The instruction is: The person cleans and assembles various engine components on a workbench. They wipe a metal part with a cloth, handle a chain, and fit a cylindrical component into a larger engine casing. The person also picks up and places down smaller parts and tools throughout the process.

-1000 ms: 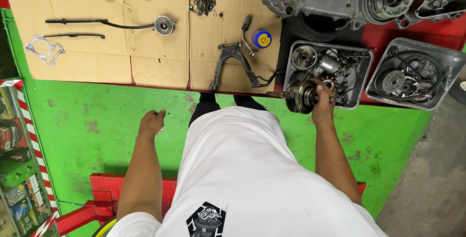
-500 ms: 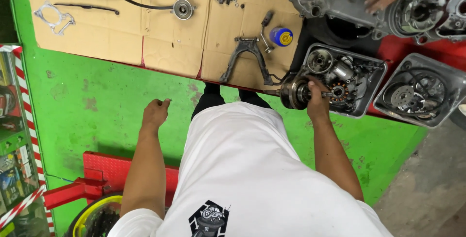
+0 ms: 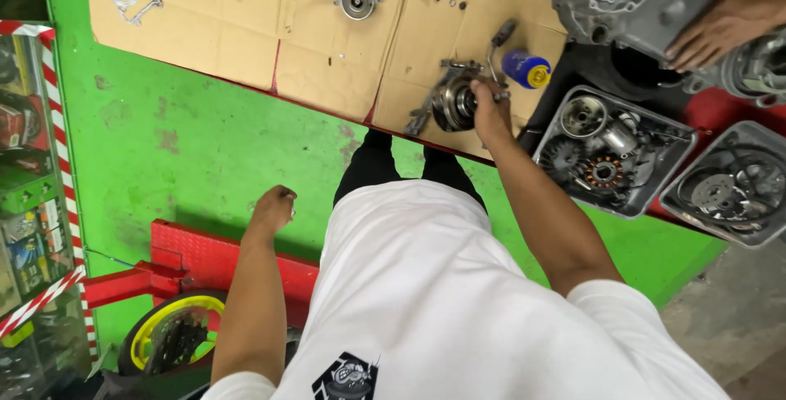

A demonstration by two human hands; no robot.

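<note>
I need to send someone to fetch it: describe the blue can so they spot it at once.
Start at the flattened brown cardboard sheet on the green floor. Near its right edge, just right of the person's right hand holding a round metal engine part, lies the small blue cylindrical can. It is the only blue item, with a yellow end.

A flat cardboard sheet [image 3: 246,48] lay on the green floor [image 3: 164,138]; two grey trays [image 3: 547,142] of parts sat right, near a blue can [image 3: 524,68].

Bright green floor [image 3: 188,134], tan cardboard sheet [image 3: 319,64] on top. Blue can with yellow cap [image 3: 526,69], red-and-white striped post [image 3: 59,122], white shirt [image 3: 458,302].
</note>
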